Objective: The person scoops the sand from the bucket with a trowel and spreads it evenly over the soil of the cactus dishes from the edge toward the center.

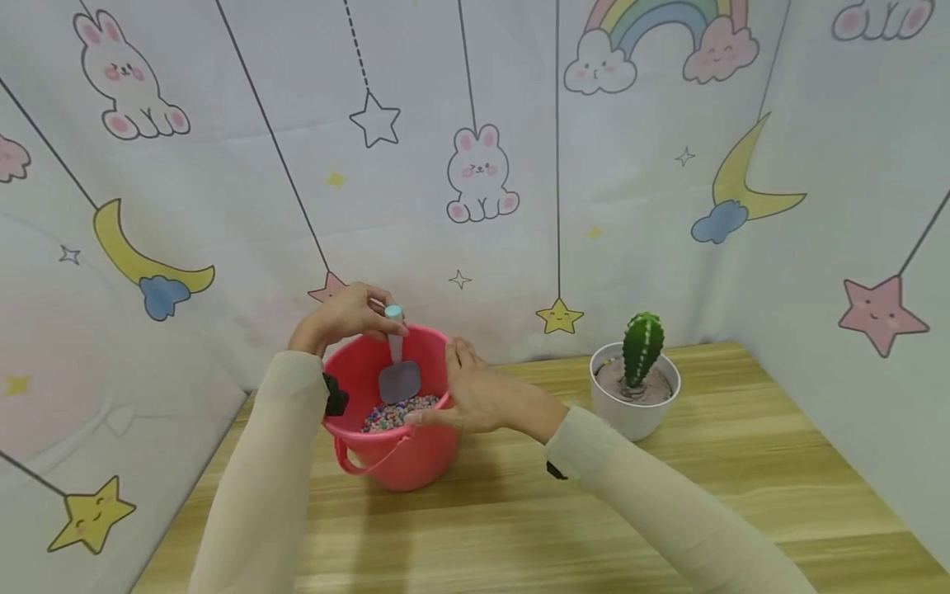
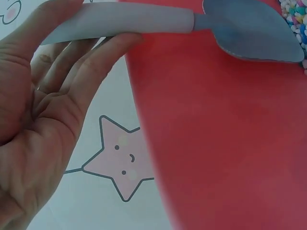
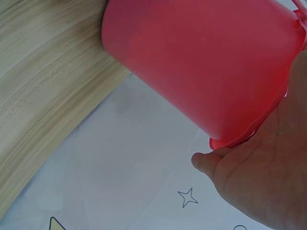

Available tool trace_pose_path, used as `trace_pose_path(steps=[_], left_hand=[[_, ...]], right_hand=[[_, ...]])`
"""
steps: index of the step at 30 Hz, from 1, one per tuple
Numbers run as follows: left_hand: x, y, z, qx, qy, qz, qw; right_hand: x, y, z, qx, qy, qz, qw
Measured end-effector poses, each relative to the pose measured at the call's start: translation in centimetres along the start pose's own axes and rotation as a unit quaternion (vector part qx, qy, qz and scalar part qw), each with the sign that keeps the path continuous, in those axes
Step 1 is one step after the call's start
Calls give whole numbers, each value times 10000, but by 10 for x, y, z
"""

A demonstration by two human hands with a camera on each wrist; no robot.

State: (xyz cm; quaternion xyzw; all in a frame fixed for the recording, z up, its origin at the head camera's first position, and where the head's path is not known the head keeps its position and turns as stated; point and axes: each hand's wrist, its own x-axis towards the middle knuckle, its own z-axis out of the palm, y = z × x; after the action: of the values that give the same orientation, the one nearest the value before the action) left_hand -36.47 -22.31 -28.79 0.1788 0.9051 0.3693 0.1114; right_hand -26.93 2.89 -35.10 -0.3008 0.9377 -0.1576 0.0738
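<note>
In the head view, my left hand (image 1: 355,313) holds a small trowel (image 1: 399,381) by its pale, blue-capped handle, over the far left of the red bucket (image 1: 416,462). The thumb and fingers pinch the handle (image 2: 139,18) in the left wrist view. Its grey blade points down inside the bucket, close over the small multicolored pebbles (image 1: 389,417). My right hand (image 1: 482,398) rests on the bucket's right rim with fingers fairly straight and the thumb reaching along the front. In the right wrist view, its palm (image 3: 268,177) lies against the rim.
A potted cactus (image 1: 641,351) in a white pot (image 1: 631,417) stands to the right of the bucket on the wood-grain table (image 1: 594,528). A patterned white backdrop (image 1: 416,214) rises right behind the table. The bucket's handle (image 1: 378,462) hangs at its front.
</note>
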Motion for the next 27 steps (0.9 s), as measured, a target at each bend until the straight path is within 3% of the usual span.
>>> trace_pose_path(steps=[9, 17, 23, 27], left_hand=[[-4, -2, 0, -118, 17, -338, 9994], [-3, -13, 7, -176, 85, -637, 9978], [-7, -16, 7, -383, 2, -637, 9972], [-9, -14, 9, -203, 18, -553, 9983]], right_hand=[[0, -1, 0, -4, -69, 37, 10000], [1, -2, 0, 6, -67, -8, 10000], [0, -1, 0, 63, -31, -16, 10000], [1, 1, 1, 63, -4, -35, 10000]])
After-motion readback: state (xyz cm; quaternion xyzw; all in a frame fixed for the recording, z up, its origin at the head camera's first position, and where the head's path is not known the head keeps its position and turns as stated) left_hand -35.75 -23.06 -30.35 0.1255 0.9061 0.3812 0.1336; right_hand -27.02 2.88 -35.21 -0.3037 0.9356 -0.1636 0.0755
